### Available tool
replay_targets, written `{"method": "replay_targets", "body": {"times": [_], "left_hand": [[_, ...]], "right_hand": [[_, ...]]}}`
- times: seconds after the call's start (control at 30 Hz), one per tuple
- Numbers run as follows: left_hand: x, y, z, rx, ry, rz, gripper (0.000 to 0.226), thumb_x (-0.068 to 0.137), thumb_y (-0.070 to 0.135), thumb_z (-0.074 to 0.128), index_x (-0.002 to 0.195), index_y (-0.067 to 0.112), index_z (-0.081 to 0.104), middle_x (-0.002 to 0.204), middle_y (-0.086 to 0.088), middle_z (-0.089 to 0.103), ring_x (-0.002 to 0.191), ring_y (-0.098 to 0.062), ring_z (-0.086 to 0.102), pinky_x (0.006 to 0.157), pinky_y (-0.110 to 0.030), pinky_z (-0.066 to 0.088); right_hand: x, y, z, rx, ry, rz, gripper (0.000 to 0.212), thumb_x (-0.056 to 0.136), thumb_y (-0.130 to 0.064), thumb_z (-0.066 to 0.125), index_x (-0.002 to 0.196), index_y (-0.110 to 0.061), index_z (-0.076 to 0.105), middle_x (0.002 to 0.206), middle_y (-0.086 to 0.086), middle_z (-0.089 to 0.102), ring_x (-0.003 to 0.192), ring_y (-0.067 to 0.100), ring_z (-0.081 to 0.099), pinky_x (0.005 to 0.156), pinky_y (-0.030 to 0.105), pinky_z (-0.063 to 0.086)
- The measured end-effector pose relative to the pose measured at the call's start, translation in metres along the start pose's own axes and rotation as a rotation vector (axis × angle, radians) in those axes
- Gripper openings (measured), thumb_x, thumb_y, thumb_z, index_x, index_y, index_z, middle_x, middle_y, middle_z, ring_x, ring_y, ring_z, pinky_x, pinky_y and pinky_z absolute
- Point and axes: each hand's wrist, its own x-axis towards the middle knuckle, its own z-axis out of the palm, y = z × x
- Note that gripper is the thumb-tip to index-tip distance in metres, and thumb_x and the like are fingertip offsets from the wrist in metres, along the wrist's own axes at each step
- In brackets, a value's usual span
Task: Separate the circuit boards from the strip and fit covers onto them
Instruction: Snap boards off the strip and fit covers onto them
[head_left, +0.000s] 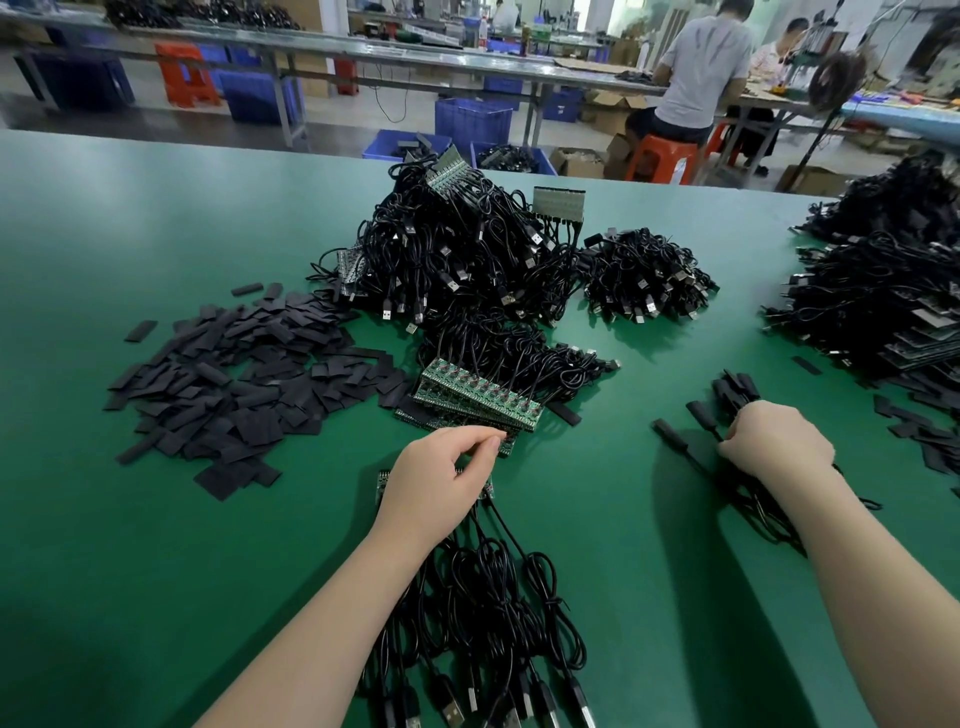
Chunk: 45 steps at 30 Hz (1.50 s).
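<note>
We are pinching with the thumb and forefinger of our left hand (441, 478) at the near edge of a strip of circuit boards (480, 397), the other fingers curling loosely; whether the tips are already gripping a board or only touching it is hard to tell. A second strip (383, 480) is lying under that palm, its cables (478, 597) trailing toward us. Our right hand (774, 441) is clenching round a bundle of covered boards (727, 395), the cords running back under the wrist.

To do this step well, we are probably wanting a grip on one end board only, bending it along the score line while the palm is pinning the rest flat, so the solder joints are not taking the strain. We should be setting the finished bundle down first, near the pile of finished cables (883, 312). The loose black covers (234, 384) are lying on the green table (130, 597) to the left, within reach for sleeving.
</note>
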Motion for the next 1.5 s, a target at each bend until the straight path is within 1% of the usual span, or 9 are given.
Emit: {"method": "replay_targets", "body": {"times": [0.13,0.37,0.57,0.7,0.9,1.13,1.3,1.4,1.5], "left_hand": [[0.0,0.0,0.0,-0.006,-0.003,-0.002,0.021,0.096,0.034,0.057,0.11,0.033,0.072,0.102,0.028,0.066,0.099,0.012,0.058,0.077,-0.003,0.044],[0.0,0.0,0.0,-0.018,-0.008,-0.012,0.021,0.096,0.034,0.057,0.11,0.033,0.072,0.102,0.029,0.066,0.098,0.012,0.059,0.077,-0.006,0.046],[0.0,-0.001,0.0,-0.02,-0.01,-0.024,0.021,0.096,0.035,0.056,0.11,0.035,0.072,0.101,0.028,0.067,0.094,0.01,0.06,0.072,-0.009,0.048],[0.001,-0.001,0.0,-0.017,-0.015,-0.029,0.021,0.095,0.035,0.057,0.109,0.035,0.072,0.101,0.025,0.068,0.095,0.008,0.061,0.076,-0.014,0.05],[0.0,-0.002,0.001,-0.002,-0.017,-0.021,0.021,0.096,0.035,0.057,0.109,0.035,0.072,0.099,0.025,0.069,0.088,0.009,0.061,0.066,-0.007,0.044],[0.0,0.0,-0.001,-0.012,-0.011,-0.013,0.022,0.096,0.035,0.056,0.11,0.032,0.072,0.1,0.025,0.069,0.087,0.008,0.062,0.067,-0.008,0.047],[-0.001,0.001,0.0,-0.034,0.006,0.0,0.021,0.097,0.032,0.056,0.11,0.031,0.073,0.097,0.024,0.069,0.064,0.017,0.054,0.054,-0.002,0.036],[0.001,0.0,0.001,-0.121,0.066,-0.031,0.021,0.098,0.032,0.054,0.111,0.034,0.071,0.089,0.024,0.07,0.044,0.003,0.047,0.045,-0.006,0.033],[0.004,-0.003,0.001,-0.171,0.133,-0.089,0.021,0.101,0.029,0.049,0.11,0.04,0.065,0.092,0.025,0.069,0.055,-0.014,0.057,0.047,-0.027,0.044]], "right_hand": [[0.006,0.0,-0.012,0.028,-0.017,-0.068,0.012,0.085,-0.011,0.063,0.091,-0.01,0.073,0.09,0.011,0.068,0.079,0.029,0.064,0.063,0.03,0.05],[0.001,-0.002,-0.02,0.032,0.157,-0.178,0.027,0.09,-0.029,0.071,0.117,-0.023,0.069,0.112,0.007,0.064,0.096,0.03,0.061,0.064,0.031,0.046],[-0.031,-0.006,-0.011,-0.153,-0.056,-0.21,0.043,0.083,-0.06,0.067,0.101,-0.021,0.063,0.085,-0.003,0.061,0.08,0.019,0.06,0.056,0.024,0.042],[-0.041,0.004,0.001,-0.215,-0.085,-0.201,0.025,0.091,-0.045,0.063,0.103,-0.024,0.057,0.093,-0.004,0.059,0.086,0.02,0.06,0.061,0.027,0.044],[-0.027,0.007,0.014,0.036,0.167,-0.205,0.01,0.092,-0.023,0.064,0.099,-0.028,0.068,0.097,0.002,0.066,0.087,0.028,0.059,0.064,0.031,0.049],[-0.01,0.009,0.037,-0.017,0.344,-0.179,0.045,0.09,-0.049,0.064,0.125,-0.021,0.061,0.124,0.014,0.058,0.115,0.037,0.05,0.088,0.043,0.042],[-0.011,0.007,0.031,-0.026,0.49,-0.243,0.048,0.083,-0.048,0.073,0.11,-0.009,0.065,0.11,0.018,0.063,0.105,0.04,0.055,0.085,0.047,0.043],[-0.038,-0.017,0.018,0.245,0.569,-0.354,0.036,0.086,-0.04,0.073,0.101,-0.008,0.067,0.101,0.016,0.067,0.09,0.037,0.06,0.074,0.043,0.046],[-0.088,-0.058,0.012,0.507,0.252,-0.502,0.023,0.088,-0.049,0.066,0.082,-0.027,0.067,0.081,-0.006,0.068,0.072,0.016,0.063,0.066,0.032,0.053]]}}
